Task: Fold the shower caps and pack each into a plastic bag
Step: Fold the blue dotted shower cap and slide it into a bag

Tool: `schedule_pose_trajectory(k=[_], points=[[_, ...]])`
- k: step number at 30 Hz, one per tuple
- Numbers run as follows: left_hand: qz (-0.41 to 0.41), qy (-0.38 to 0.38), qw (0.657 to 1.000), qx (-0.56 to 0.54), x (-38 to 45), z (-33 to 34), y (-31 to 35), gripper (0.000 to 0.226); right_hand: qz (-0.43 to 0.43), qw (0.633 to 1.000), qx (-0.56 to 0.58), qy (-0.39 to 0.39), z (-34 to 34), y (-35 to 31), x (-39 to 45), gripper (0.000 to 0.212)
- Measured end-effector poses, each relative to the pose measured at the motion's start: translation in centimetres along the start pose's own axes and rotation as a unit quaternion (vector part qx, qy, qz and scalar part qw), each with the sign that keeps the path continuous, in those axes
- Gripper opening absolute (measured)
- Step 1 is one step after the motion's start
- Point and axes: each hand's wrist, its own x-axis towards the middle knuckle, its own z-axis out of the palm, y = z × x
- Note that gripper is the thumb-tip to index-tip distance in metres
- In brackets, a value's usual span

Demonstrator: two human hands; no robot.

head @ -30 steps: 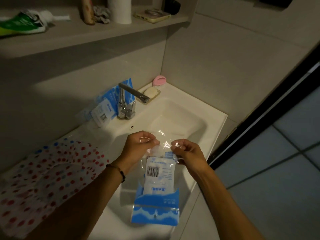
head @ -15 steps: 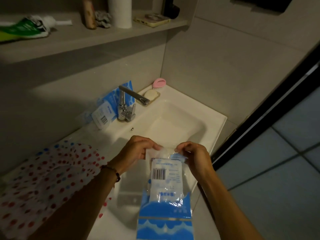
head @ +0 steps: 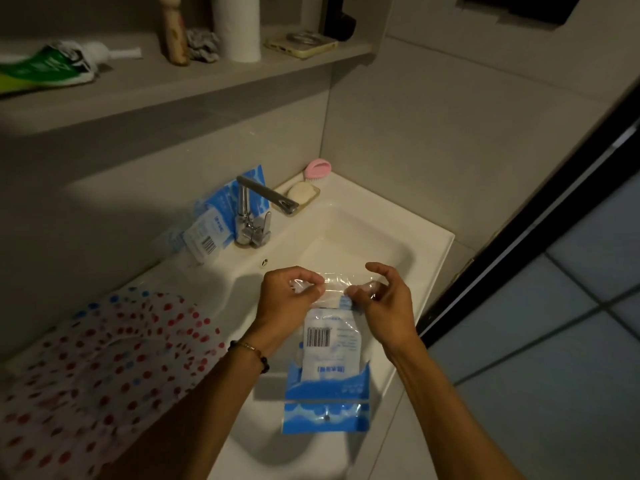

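Plastic bag (head: 329, 355): held over the sink (head: 429, 258) at centre frame, clear top flap hard to trace.
Left hand (head: 287, 299): fingers pinched together on the flap.
Right hand (head: 384, 303): thumb and lower fingers nipping the flap – forefinger lifted clear.
Shower cap (head: 104, 368): polka-dotted, at 8 o'clock, cut off by the frame.
Packed bags (head: 214, 223): 11 o'clock, half hidden behind the tap (head: 252, 216).

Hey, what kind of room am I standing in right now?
Most likely a bathroom. There is a white sink with a metal tap, a bar of soap in a dish at its back corner, and a toothpaste tube lying on the shelf above.
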Motion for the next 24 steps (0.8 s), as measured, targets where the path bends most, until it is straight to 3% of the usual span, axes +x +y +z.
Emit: schedule_pose_trajectory(k=[5,9,11,14,15,18,20,24], points=[[-0.038,-0.006,0.999,-0.019,0.2,0.2,-0.4,0.014,0.008,0.999,-0.023,-0.028,-1.1,0.1,0.1,0.03],[-0.032,-0.006,0.999,-0.039,0.2,1.4,0.0,0.017,0.027,0.998,-0.046,0.042,-0.3,0.0,0.5,0.031],[-0.011,0.016,0.999,-0.035,0.1,1.9,0.1,0.019,0.04,0.994,-0.077,0.062,-0.2,0.1,1.1,0.02],[-0.022,0.017,0.998,-0.056,0.1,2.2,-0.3,0.038,0.016,0.993,-0.098,0.057,-1.1,0.1,2.4,0.011],[-0.032,0.012,0.998,-0.051,0.3,2.3,-0.4,0.041,0.004,0.992,-0.117,0.056,-1.6,0.1,3.0,0.014],[-0.06,-0.018,0.998,-0.003,1.3,3.0,-0.3,0.02,-0.017,0.988,-0.151,0.034,-2.3,-0.4,4.8,0.02],[-0.104,-0.028,0.994,-0.016,2.3,3.9,0.1,0.022,-0.025,0.983,-0.183,0.012,-2.7,-0.8,6.1,0.018],[-0.193,0.006,0.973,-0.126,5.0,7.1,-0.1,0.019,-0.061,0.915,-0.397,0.044,-4.4,-0.7,7.1,0.045]])
